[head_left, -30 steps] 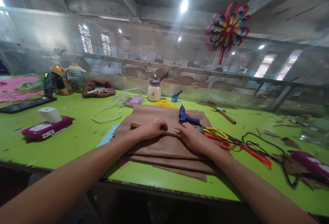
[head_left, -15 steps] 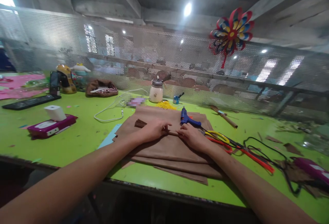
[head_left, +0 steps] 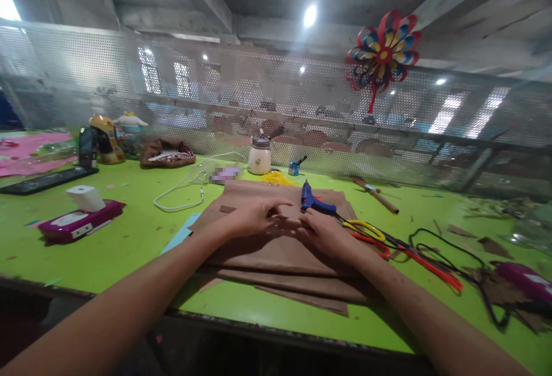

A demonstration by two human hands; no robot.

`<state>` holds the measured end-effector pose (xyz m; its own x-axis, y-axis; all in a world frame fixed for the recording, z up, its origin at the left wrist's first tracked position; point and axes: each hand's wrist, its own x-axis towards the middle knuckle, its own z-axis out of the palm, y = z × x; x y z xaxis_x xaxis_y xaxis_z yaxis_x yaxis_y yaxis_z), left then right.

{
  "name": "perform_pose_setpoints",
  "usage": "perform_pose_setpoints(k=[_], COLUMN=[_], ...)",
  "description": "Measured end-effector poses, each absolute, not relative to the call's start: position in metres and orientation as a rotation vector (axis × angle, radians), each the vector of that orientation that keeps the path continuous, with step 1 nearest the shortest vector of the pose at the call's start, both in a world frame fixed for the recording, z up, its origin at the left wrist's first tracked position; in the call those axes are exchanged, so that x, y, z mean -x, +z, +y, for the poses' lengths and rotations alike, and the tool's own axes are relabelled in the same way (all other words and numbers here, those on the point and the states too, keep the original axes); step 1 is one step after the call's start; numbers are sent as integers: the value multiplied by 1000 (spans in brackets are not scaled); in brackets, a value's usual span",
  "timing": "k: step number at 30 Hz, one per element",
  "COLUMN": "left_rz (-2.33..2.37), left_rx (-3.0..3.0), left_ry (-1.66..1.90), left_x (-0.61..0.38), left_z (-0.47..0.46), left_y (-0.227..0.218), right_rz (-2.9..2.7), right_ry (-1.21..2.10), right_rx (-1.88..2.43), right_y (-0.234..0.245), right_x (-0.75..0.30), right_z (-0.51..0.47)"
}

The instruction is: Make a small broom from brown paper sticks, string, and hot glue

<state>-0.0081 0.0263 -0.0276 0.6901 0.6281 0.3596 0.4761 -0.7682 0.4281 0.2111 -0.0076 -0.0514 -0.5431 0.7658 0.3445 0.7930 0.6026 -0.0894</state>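
Observation:
A stack of brown paper sheets (head_left: 276, 255) lies on the green table (head_left: 129, 232) in front of me. My left hand (head_left: 254, 215) rests on the top sheet, its fingers pinching a small brown strip. My right hand (head_left: 321, 231) lies beside it, fingertips meeting the left hand's on the same strip. A small dark brown scrap (head_left: 226, 209) lies on the paper left of my left hand. A blue glue gun (head_left: 311, 200) sits on the paper just behind my right hand.
Yellow-handled scissors (head_left: 364, 227), red scissors and black cables (head_left: 444, 252) lie to the right. A white jar (head_left: 259, 156), yellow shreds, a white cable (head_left: 181, 192) and a magenta box (head_left: 80, 221) stand behind and left. A perforated metal screen (head_left: 276, 106) with a pinwheel (head_left: 383, 54) backs the table.
My left fingers have uncurled from a loose fist and now reach towards the right hand. Both hands stay on the top brown sheet; the camera view shifted slightly.

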Motion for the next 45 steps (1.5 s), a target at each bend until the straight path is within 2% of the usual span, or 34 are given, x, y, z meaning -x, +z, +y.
perform_pose_setpoints(k=[3,8,11,15,22,36,45], left_rz=[856,891,863,594,512,533,553], left_rx=[-2623,-2387,-2115,-1734,-1336,-1189,-1107], left_ry=[781,1347,1300,1082,1129,1191,1198], left_x=[7,8,8,-1,-26,-28,-28], left_z=[14,3,-7,-26,-34,-5,-13], left_y=[-7,22,27,24,16,-11,-12], right_rz=[-2371,-2017,-1834,-1834,-1915,-1796,-1756], right_ry=[118,684,896,883,808,819,840], right_rx=[1206,1185,1142,1129,1141,1052,1043], right_y=[-43,-39,-36,-30,-35,-34,-33], right_x=[-213,-218,-219,-221,-232,-234,-228], right_z=[-17,-20,-21,-25,-12,-13,-16])
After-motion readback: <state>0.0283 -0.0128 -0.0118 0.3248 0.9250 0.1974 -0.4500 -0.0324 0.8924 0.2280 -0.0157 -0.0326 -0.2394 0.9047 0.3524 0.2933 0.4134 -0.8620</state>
